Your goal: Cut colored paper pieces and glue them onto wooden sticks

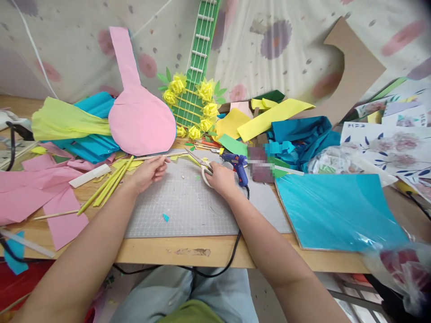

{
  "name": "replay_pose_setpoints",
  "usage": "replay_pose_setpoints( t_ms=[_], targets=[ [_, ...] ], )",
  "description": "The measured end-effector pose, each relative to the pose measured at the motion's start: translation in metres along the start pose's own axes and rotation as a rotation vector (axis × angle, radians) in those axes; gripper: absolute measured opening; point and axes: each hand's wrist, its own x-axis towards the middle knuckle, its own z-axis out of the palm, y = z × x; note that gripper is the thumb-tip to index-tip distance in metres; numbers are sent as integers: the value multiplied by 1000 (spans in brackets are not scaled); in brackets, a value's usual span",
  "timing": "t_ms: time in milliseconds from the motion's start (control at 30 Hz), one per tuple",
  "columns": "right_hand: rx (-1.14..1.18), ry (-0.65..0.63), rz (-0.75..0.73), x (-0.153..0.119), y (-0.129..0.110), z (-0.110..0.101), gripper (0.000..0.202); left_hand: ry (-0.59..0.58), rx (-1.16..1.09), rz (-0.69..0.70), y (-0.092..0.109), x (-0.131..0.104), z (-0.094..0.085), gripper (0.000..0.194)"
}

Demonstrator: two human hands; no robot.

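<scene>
My right hand [222,178] is closed round the handles of a pair of scissors [204,172], whose blades point up and left, a little apart. At the back left of the grey cutting mat [182,197], my left hand [151,174] has its fingers curled, near a thin stick [175,154]; what it holds, if anything, is too small to tell. A blue glue gun [238,167] lies just right of my right hand. Behind my left hand leans a pink paper guitar shape [141,116]. A small blue scrap [165,217] is on the mat.
A green guitar with yellow flowers [191,101] stands at the back. Pink paper [37,188] and yellow-green sticks [107,186] lie left. Blue sheets [336,208] lie right. The glue gun's black cord [232,255] hangs over the front edge.
</scene>
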Motion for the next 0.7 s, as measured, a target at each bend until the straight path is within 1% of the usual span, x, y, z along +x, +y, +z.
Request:
replay_pose_setpoints(
  t_ms=[100,167,267,400,500,600,700],
  targets=[
    [20,29,-44,1,1,-1,27,243,194,93,0,4,-14,19],
    [28,43,-61,1,1,-1,28,317,258,111,-2,7,-18,18],
    [-1,52,-82,0,0,-2,25,289,304,124,-8,9,-14,16],
    [-36,16,-153,-2,-1,-2,22,268,317,106,-11,8,-6,18],
    [-33,13,-175,-3,-1,-2,21,237,198,51,-6,5,-6,24],
    [-27,29,-150,-3,-1,-1,22,167,56,-12,1,2,-8,22],
    [3,37,-110,-3,-3,-2,24,121,-24,-45,5,0,-8,22]
  ],
)
